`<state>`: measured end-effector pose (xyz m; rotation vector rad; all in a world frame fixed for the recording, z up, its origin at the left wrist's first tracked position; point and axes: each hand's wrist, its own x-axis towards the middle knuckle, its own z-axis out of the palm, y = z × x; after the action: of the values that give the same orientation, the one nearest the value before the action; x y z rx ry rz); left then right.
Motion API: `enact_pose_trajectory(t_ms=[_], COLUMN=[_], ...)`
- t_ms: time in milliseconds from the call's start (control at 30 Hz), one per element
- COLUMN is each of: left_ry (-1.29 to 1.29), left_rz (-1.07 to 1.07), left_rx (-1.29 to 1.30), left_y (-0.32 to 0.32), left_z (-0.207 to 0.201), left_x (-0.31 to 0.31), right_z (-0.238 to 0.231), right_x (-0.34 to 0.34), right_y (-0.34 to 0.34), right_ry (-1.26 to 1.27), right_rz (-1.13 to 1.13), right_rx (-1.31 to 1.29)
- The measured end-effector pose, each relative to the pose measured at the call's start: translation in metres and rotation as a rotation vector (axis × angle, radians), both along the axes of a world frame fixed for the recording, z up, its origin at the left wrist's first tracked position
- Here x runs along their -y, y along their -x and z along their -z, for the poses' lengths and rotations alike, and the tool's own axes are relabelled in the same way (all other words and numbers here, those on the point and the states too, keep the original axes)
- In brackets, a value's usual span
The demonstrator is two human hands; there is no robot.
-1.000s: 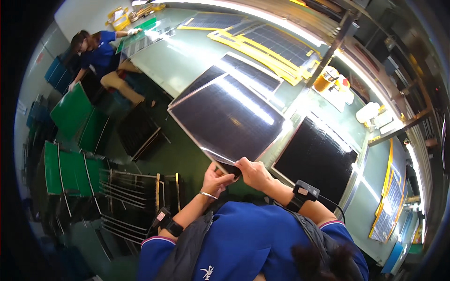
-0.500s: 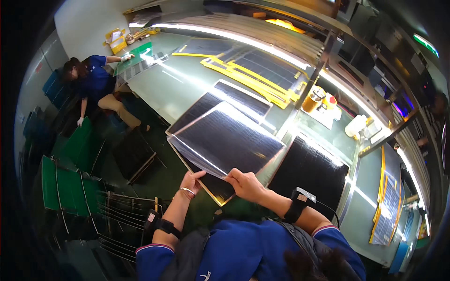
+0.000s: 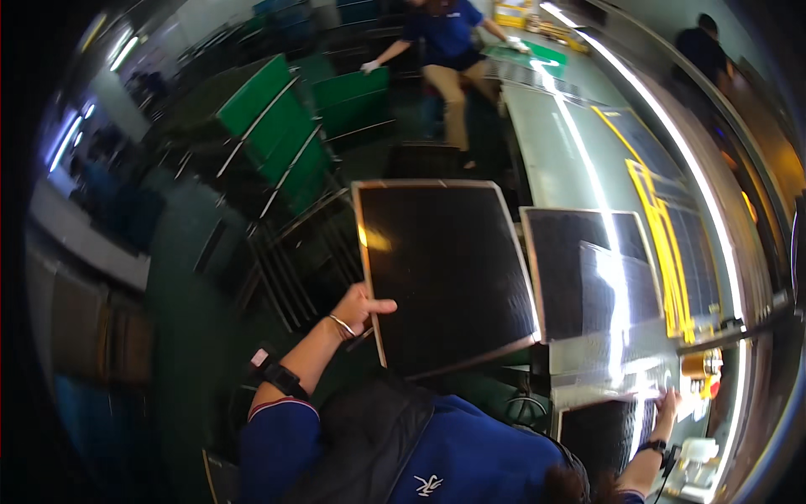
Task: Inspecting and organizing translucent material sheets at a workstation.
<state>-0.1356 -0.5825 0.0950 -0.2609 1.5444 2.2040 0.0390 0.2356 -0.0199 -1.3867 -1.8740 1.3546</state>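
Observation:
My left hand (image 3: 359,309) grips a dark rectangular panel (image 3: 449,269) with a copper-coloured border by its left edge. The thumb lies over the top face; the other fingers are hidden beneath. The panel is raised in front of me, off the bench. Away at the lower right, my right hand (image 3: 668,405) is at the edge of a shiny clear sheet (image 3: 592,382), its fingers appearing closed on it, though glare and blur soften them. Partly below that sheet is another black panel (image 3: 592,433) on the bench.
A bordered dark panel (image 3: 558,252) lies on the bench (image 3: 546,160), beyond it yellow-edged screens (image 3: 672,252). Bottles (image 3: 698,451) stand by the lamp rail. To the left are green boards (image 3: 277,139) on a wire rack. A co-worker (image 3: 449,42) in gloves handles green sheets.
My view has turned left. The hands have parted: my left keeps the dark panel, while my right has moved far right with the clear sheet lifted from it.

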Motion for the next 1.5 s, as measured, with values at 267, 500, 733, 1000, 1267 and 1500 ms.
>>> enact_pose_trajectory(t_ms=[267, 500, 733, 1000, 1267, 1500], left_ry=[0.998, 1.085, 1.178, 1.138, 1.057, 0.959], left_rz=[-0.652, -0.740, -0.652, -0.583, -0.532, -0.436], left_rx=[-0.731, -0.223, 0.013, 0.107, 0.292, 0.329], left_y=[-0.028, 0.012, 0.039, 0.061, 0.087, 0.117], left_z=[-0.116, -0.074, 0.019, 0.025, 0.002, -0.006], left_x=[0.138, 0.189, 0.195, 0.197, 0.197, 0.189], right_z=[0.006, 0.019, 0.017, 0.014, 0.015, 0.012], right_x=[0.071, 0.100, 0.112, 0.119, 0.124, 0.130], right_y=[-0.017, -0.050, -0.062, -0.075, -0.077, -0.080], right_ry=[0.256, 0.274, 0.280, 0.265, 0.264, 0.265], right_rz=[0.104, 0.053, 0.189, 0.228, 0.240, 0.226], right_rx=[-0.214, -0.259, -0.239, -0.235, -0.242, -0.222])
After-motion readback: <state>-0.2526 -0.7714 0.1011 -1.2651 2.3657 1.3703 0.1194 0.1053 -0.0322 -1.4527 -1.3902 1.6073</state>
